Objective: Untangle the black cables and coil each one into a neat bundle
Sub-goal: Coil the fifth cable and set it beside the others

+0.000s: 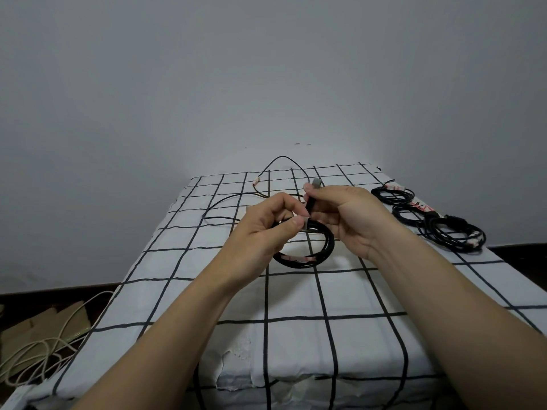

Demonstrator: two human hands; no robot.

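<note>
A black cable coil [307, 253] hangs in loops between my hands above the checked cloth. My left hand [268, 229] pinches the coil at its top, thumb over the strands. My right hand [343, 214] grips the same cable's end, whose grey plug [316, 182] sticks up past my fingers. A loose black cable [233, 199] with a pale connector [256, 182] lies uncoiled on the far part of the table. Three coiled black bundles [426, 217] lie in a row along the right edge.
The table [296, 306] wears a white cloth with a black grid and stands against a grey wall. On the floor at the left lie cardboard pieces [44, 324] and tangled pale cords [32, 359].
</note>
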